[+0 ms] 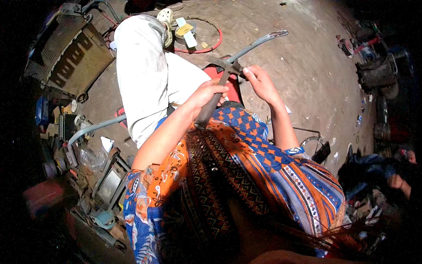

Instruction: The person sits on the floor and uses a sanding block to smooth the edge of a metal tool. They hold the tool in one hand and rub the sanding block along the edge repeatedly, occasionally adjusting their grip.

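Opens onto bare floor (307,83) right of the grip; hemmed by grey tube (258,43) beyond, patterned shirt (224,154) nearer. Clasps hammer (209,110) mid-handle in closed left hand (205,93); curls right hand (261,82) at its head, cannot tell whether pinching.

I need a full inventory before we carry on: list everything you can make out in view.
Hammer: one, dark grey, centre
Grey-blue tubing: two stretches visible, upper centre and left
Red surface: one, beneath the hammer
Red hose-like loop: one, top centre
Yellow piece: one, over something pale blue, inside the loop
Slotted metal casing: one, dusty beige, upper left
Blue box: one, far left
Clear plastic: crumpled, left
Floor: grey-brown
Edge clutter: uncountable, mostly dark
Cream clog: one visible, top
White trousers: one pair, upper left-centre
Patterned shirt: one, orange-blue, bottom
Left hand: around hammer handle
Right hand: at hammer head
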`<state>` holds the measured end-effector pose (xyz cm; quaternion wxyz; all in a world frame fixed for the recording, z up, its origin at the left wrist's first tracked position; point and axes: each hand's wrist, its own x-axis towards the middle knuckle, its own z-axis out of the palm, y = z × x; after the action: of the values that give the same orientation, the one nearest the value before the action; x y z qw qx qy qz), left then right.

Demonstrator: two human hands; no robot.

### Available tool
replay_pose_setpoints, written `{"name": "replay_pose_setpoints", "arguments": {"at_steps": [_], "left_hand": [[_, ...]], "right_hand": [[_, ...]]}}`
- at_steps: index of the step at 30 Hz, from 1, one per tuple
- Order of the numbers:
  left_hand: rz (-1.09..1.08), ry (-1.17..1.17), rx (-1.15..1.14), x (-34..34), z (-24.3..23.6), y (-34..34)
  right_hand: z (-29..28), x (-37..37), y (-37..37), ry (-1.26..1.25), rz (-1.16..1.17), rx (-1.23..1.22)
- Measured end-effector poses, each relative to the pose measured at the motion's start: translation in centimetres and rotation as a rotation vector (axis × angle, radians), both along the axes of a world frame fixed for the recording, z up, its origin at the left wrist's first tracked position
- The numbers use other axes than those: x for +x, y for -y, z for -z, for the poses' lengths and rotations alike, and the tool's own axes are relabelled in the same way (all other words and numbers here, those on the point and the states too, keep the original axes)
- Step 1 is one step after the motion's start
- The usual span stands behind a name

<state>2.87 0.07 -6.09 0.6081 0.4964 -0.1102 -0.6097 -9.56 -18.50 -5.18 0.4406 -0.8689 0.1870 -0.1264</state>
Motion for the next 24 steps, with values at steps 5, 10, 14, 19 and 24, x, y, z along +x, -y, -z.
{"name": "replay_pose_setpoints", "arguments": {"at_steps": [5,10,14,19,24], "left_hand": [[-0.02,0.235,0.004,-1.2,-2.1,-0.3],[0.051,0.615,-0.024,-0.7,-3.4,-0.1],[-0.016,1.292,-0.006,-0.2,-1.9,-0.3],[0.123,1.435,0.19,-0.8,-2.5,-0.3],[0.224,1.513,0.254,-1.2,-3.6,-0.3]], "right_hand": [[1.8,-0.5,2.0,0.111,0.096,0.13],[1.7,-0.3,1.7,0.136,0.125,0.176],[1.5,0.1,1.3,0.132,0.119,0.178],[1.9,0.1,1.6,0.117,0.13,0.113],[0.8,0.0,0.9,0.132,0.149,0.076]]}}
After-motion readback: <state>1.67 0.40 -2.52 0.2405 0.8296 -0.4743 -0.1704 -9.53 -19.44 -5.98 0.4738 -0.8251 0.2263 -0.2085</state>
